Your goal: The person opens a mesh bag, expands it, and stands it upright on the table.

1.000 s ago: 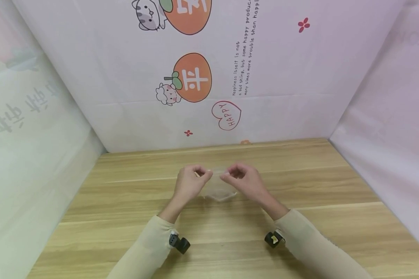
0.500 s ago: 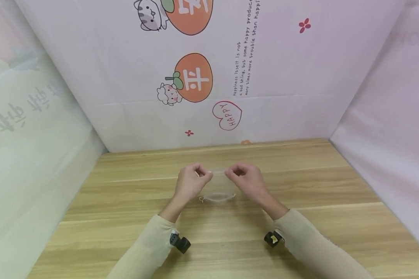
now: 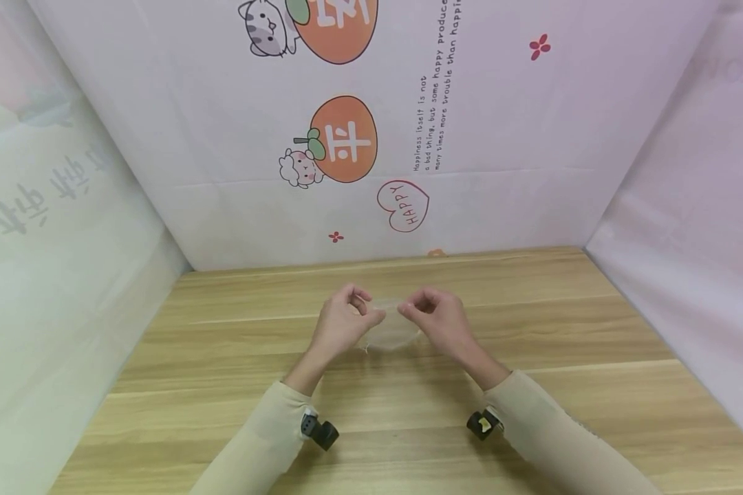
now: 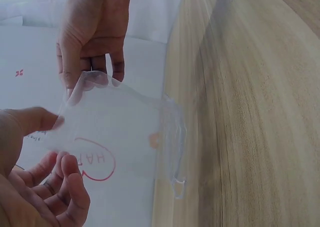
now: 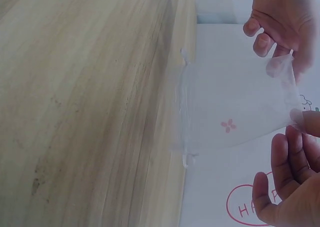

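Note:
A small translucent drawstring bag (image 3: 391,335) hangs between the two hands above the table, its plain edge at the top. Thin cord loops (image 4: 180,188) stick out at its lower corners. My right hand (image 3: 441,322) pinches the upper right corner between thumb and fingers; in the left wrist view those fingertips show through the sheer fabric. At the opposite upper corner is my left hand (image 3: 340,323), its thumb and bent forefinger to either side of the edge. In the right wrist view, a left fingertip shows through the bag (image 5: 235,102).
A wood-grain table (image 3: 384,440) lies beneath both hands. A white printed cloth (image 3: 501,137) stands behind it, and pale cloth walls (image 3: 56,289) rise at the left and right. Small black cameras (image 3: 319,432) sit at both wrists over beige sleeves.
My left thumb and forefinger have spread apart and moved slightly right. The bag's lower edge has swung upward and away. My right hand has stayed nearly in place at its corner.

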Demonstrator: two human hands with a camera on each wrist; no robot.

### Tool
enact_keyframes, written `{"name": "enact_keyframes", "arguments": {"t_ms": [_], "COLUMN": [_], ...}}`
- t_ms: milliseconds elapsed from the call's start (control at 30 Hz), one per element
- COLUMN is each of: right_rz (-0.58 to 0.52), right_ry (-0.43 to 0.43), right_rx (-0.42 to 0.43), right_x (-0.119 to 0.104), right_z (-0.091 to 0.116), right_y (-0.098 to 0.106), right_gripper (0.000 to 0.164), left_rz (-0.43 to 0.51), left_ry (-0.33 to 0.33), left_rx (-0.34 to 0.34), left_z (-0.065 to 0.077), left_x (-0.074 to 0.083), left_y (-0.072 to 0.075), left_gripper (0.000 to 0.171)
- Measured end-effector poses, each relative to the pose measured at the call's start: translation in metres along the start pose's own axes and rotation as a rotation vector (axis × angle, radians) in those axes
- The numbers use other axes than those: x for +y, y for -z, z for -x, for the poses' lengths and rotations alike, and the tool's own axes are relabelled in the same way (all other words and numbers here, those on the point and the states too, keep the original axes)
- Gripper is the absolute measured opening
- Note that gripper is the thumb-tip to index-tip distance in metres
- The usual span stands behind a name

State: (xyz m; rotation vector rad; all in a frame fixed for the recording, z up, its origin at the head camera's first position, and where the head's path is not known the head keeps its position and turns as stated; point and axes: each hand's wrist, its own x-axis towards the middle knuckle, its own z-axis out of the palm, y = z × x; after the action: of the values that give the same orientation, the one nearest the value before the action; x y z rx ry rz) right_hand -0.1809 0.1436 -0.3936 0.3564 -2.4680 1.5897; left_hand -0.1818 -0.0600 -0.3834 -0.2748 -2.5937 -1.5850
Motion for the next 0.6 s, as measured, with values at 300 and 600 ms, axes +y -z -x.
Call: {"name": "enact_keyframes", "arguments": {"t_ms": [300, 600], "right_rz": [-0.006, 0.036], "right_ry": [0.006, 0.018], "right_rx": [0.024, -0.004], "right_x": [0.0014, -0.0001], "right_z": [-0.0009, -0.0007], "right_y": [-0.0002, -0.0006], "right_gripper": [0.019, 0.013], "left_rz": [-0.071, -0.099], "left_ry": [-0.074, -0.096], "left_rx": [0.011, 0.033], "left_z": [0.0006, 0.0006], "left_x": [0.0007, 0.0029], "left_y": [0.0009, -0.0009], "left_gripper": [0.004, 0.008]}}
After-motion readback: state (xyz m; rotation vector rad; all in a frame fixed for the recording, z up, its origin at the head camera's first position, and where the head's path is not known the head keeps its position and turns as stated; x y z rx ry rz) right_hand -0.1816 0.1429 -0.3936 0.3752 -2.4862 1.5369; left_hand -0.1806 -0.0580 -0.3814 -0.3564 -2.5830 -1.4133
